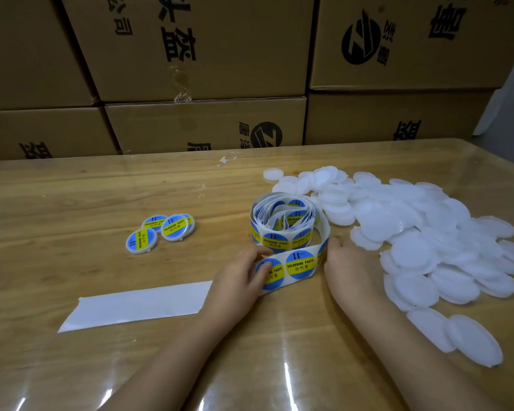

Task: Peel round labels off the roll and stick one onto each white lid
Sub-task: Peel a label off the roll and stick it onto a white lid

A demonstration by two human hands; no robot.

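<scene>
Resting in left fingers (258, 253): label strip (300, 265).

— Where do I have room to pass a hand?

— On the left. I see bare table (72, 197) from the four labelled lids (161, 232) back to the cartons (205, 54) walling the far edge. The backing strip (137, 304) lies flat near the front.

— And the right?

— Blocked. The heap of white lids (413, 232) covers that side, just beside the roll (282, 223). In the middle, the label strip (297, 266) runs from the left hand (238, 277) to the right hand (347, 262), barring the way to the roll.
</scene>
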